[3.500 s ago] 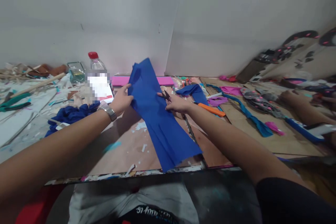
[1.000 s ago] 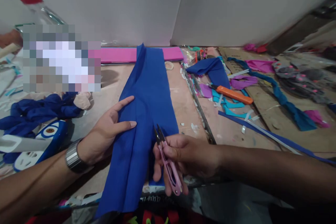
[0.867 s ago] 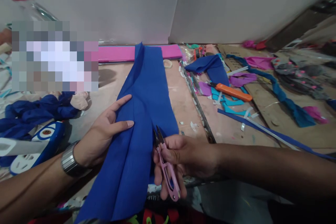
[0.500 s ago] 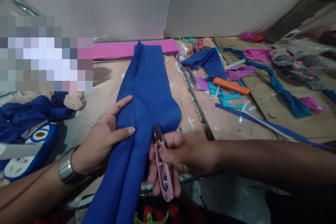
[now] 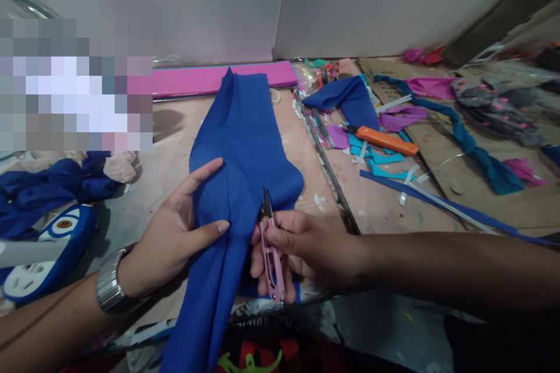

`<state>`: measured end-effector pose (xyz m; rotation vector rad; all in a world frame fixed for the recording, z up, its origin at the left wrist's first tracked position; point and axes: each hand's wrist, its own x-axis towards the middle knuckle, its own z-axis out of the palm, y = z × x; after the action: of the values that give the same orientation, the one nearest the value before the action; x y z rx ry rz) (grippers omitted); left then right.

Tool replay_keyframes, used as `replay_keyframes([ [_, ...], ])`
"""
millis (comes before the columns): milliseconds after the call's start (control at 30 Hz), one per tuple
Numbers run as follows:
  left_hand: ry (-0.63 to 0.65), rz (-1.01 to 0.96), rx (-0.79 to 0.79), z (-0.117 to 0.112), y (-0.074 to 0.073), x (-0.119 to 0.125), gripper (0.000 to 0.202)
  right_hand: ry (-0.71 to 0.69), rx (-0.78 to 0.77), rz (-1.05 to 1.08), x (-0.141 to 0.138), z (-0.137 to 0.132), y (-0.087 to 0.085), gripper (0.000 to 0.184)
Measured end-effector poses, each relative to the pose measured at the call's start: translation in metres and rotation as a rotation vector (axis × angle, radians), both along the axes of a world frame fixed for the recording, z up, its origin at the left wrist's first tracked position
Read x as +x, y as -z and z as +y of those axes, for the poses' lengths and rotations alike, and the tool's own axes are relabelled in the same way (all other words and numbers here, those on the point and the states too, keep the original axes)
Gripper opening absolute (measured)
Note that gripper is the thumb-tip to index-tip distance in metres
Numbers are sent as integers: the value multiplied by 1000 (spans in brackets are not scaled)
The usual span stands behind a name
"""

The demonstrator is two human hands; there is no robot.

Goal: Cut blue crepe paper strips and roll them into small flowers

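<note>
A long strip of blue cloth lies across the wooden table and hangs over its near edge. My left hand lies on the cloth's left side, thumb and forefinger stretched out flat, a metal watch on the wrist. My right hand is closed round pink thread snips. Their dark blades point away from me and sit at the cloth's right fold.
A pink sheet lies along the back wall. Crumpled blue cloth and a blue and white object are at the left. An orange utility knife, a metal ruler and coloured scraps lie to the right.
The view dropped and closed in on the table. The cloth slid toward me and bunched into a narrower fold. My right hand raised the snips to the cloth's fold and their blades came together.
</note>
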<state>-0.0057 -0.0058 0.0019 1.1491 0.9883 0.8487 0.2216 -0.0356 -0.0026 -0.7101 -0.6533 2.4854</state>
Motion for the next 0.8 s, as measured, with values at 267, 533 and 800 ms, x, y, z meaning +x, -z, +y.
replay_keyframes([
  [267,25,16,80,-4,1,-1,85,-44,48,-54,0,2,-6,47],
  [533,16,13,78,-4,0,-2,87,-57,50,-72,1,2,-5,47],
  [800,2,26,81,-4,0,-2,86,-74,70,-107,2,2,-4,46],
])
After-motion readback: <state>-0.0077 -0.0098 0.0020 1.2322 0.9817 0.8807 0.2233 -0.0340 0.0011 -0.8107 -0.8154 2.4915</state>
